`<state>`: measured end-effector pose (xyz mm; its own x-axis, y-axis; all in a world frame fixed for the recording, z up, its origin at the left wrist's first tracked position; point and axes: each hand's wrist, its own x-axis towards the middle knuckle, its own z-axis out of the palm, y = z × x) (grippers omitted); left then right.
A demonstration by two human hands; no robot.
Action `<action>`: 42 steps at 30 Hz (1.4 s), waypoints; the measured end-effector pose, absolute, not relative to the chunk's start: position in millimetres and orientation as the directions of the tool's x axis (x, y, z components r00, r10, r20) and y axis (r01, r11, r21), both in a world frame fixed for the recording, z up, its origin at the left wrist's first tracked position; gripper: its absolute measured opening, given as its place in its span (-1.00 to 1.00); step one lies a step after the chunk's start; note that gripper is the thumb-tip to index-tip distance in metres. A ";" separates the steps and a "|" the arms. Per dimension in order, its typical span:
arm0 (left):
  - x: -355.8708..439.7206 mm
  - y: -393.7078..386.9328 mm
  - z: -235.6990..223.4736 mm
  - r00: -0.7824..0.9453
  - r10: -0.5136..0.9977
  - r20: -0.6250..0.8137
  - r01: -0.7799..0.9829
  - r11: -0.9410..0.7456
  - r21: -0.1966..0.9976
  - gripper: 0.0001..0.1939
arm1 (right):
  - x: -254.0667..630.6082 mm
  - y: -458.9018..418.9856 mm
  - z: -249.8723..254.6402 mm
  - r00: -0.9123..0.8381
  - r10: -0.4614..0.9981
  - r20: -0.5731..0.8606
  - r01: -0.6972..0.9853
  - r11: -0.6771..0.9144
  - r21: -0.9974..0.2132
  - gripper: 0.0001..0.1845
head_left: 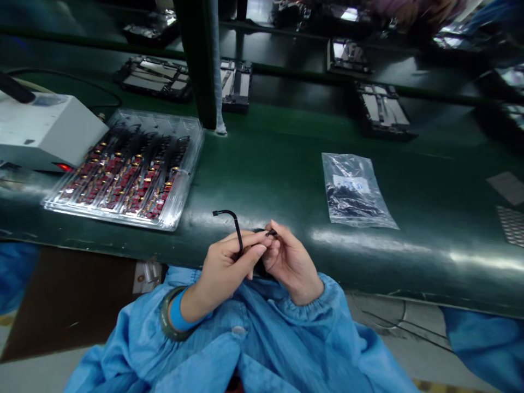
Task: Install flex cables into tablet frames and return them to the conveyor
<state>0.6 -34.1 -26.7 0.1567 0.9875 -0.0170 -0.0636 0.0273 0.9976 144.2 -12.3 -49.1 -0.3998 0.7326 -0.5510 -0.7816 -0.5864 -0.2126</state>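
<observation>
My left hand (221, 268) is closed around a thin black ribbon-like cable (234, 219), whose bent upper end with a small connector sticks up above the fingers. My right hand (293, 263) meets it fingertip to fingertip, pinching a small black piece (271, 233). Whether that piece belongs to the same cable cannot be made out. Something dark shows behind and between the hands, mostly hidden. Both hands are over the near edge of the green bench (262, 164).
Left on the bench is a clear plastic tray (177, 217) of red-and-black circuit parts, beside a white box-shaped device (53, 123). A clear zip bag (356, 191) with dark parts lies right. Several open device housings (385, 109) stand behind, past a dark post (198, 65).
</observation>
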 end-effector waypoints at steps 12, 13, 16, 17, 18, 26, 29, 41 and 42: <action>0.6 -32.1 -31.1 0.106 0.993 -0.056 -0.069 0.063 0.996 -0.82 | 141.2 -11.5 -52.2 -0.420 0.702 -0.576 -0.781 -0.602 -0.165 -0.86; 0.5 -31.9 -31.6 0.108 0.992 -0.060 -0.071 0.068 0.995 -0.82 | 140.9 -11.5 -52.5 -0.418 0.699 -0.579 -0.780 -0.604 -0.166 -0.85; 1.6 -29.3 -34.0 0.145 0.984 -0.107 -0.099 0.121 0.988 -0.82 | 143.8 -11.0 -52.0 -0.391 0.701 -0.597 -0.783 -0.594 -0.184 -0.84; 2.7 -27.7 -34.7 0.170 0.976 -0.136 -0.114 0.156 0.981 -0.81 | 147.3 -10.7 -51.0 -0.373 0.710 -0.597 -0.794 -0.577 -0.190 -0.84; 4.1 -25.4 -35.1 0.199 0.965 -0.171 -0.131 0.199 0.971 -0.81 | 152.5 -10.3 -49.5 -0.352 0.727 -0.590 -0.811 -0.551 -0.195 -0.84; 34.5 37.0 -20.4 0.482 0.743 -0.463 -0.250 0.624 0.740 -0.86 | 268.6 -4.4 -34.2 0.157 0.878 -0.452 -0.949 0.008 -0.314 -0.74; 65.3 90.7 -14.6 0.504 0.666 -0.549 -0.331 0.737 0.589 -0.88 | 328.0 -6.0 -40.9 0.464 0.758 -0.458 -0.871 0.299 -0.388 -0.91; 263.1 262.7 -29.0 0.363 0.685 -0.631 -0.584 0.695 0.419 -0.66 | 413.5 -3.8 -85.6 0.589 0.594 -0.548 -0.808 0.419 -0.414 -0.86; 276.0 271.3 -28.6 0.351 0.687 -0.636 -0.607 0.684 0.404 -0.63 | 413.7 -3.4 -87.1 0.577 0.605 -0.549 -0.816 0.404 -0.413 -0.83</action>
